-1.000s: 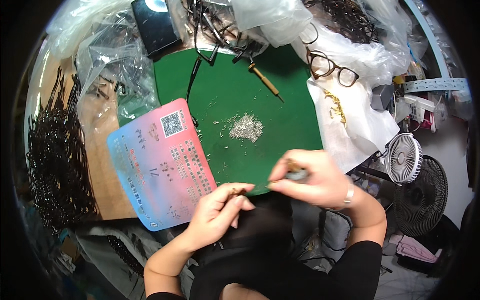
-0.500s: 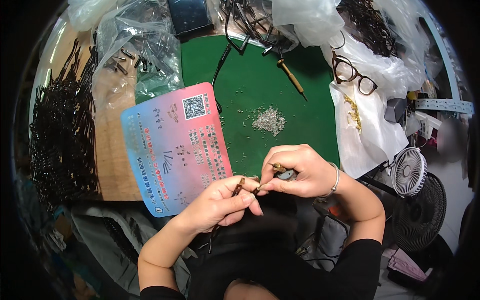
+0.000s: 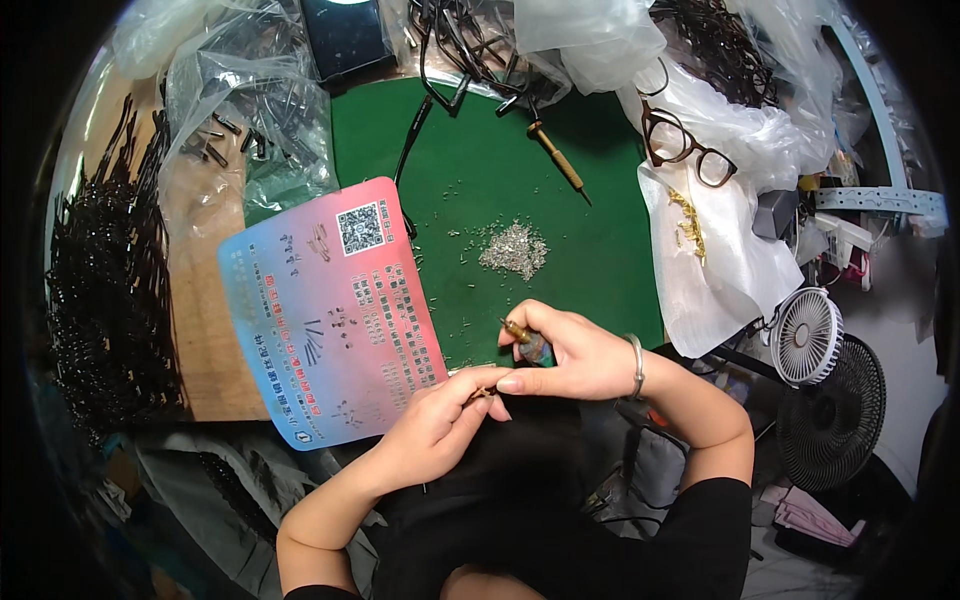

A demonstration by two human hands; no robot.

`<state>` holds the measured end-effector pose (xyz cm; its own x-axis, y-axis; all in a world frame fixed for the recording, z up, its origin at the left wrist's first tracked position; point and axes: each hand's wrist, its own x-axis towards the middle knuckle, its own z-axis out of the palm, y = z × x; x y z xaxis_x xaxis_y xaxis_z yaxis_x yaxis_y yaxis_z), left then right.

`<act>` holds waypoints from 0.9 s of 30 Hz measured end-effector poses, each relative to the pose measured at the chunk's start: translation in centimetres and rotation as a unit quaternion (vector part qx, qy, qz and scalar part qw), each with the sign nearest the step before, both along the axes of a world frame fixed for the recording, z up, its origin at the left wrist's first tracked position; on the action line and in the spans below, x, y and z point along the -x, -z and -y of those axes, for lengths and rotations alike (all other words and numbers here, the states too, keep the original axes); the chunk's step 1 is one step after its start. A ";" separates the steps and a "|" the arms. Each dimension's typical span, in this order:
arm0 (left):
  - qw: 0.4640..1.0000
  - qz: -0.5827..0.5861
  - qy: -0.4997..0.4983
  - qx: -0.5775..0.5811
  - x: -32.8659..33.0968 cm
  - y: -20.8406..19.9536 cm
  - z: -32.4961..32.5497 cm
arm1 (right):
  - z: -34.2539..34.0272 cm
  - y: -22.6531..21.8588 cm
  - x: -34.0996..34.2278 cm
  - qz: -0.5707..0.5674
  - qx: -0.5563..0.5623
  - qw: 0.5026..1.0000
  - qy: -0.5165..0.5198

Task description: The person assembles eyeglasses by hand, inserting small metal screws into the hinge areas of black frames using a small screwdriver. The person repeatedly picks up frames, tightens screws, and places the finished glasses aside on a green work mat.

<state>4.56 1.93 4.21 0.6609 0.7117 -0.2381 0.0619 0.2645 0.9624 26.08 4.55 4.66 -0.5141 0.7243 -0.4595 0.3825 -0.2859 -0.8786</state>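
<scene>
Left hand (image 3: 440,425): grip closed, pinching a small dark part (image 3: 478,395) at the tabletop's near edge. At its 10 o'clock lies a pink-and-blue printed card (image 3: 325,310). Right hand (image 3: 570,355): grip closed around a brass-tipped tool (image 3: 522,334), thumb touching the left fingertips. Clear plastic bag (image 3: 715,265) at 2 o'clock.

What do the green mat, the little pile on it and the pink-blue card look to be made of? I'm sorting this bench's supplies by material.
Green mat: looks like matte rubber or felt, showing no glare. Pile of tiny parts: probably metal, silvery and glinting; likely small screws, too small to confirm. Pink-blue card: seems to be glossy plastic or laminated paper, lying flat with a soft sheen.
</scene>
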 end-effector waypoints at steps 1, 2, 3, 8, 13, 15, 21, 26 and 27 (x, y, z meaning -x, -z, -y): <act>1.000 -0.009 -0.010 -0.028 0.0 0.4 0.2 | 0.1 -0.6 -0.3 0.049 -0.047 0.997 -0.043; 0.999 -0.046 -0.028 0.007 0.3 0.4 0.0 | 0.5 -0.8 -0.7 0.084 -0.067 0.994 -0.029; 0.995 -0.082 -0.047 0.041 0.6 0.1 -0.4 | 0.8 -1.0 -1.2 0.119 -0.087 0.989 -0.015; 0.967 -0.145 -0.140 -0.157 0.6 2.2 -0.7 | 1.0 -1.8 0.0 0.265 -0.269 0.926 -0.020; 0.971 -0.136 -0.148 -0.130 0.0 2.1 -1.1 | 1.1 0.7 0.6 0.350 -0.385 0.854 0.015; 0.971 -0.132 -0.146 -0.138 0.0 2.2 -1.1 | 0.9 0.9 0.7 0.354 -0.394 0.848 0.015; 0.977 -0.138 -0.135 -0.092 0.3 1.7 -1.1 | 1.1 1.0 1.3 0.388 -0.389 0.835 0.018; 0.982 -0.106 -0.152 0.022 1.2 1.4 -0.3 | 1.1 1.1 1.3 0.395 -0.400 0.827 0.015; 0.982 -0.108 -0.152 0.027 1.2 1.2 -0.4 | 1.1 1.1 1.4 0.396 -0.401 0.826 0.017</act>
<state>3.33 2.29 3.01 0.3493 0.8507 -0.3928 0.1733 0.3533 0.9193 24.73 3.48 3.57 -0.2558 0.9667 -0.0083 0.9317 0.2442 -0.2691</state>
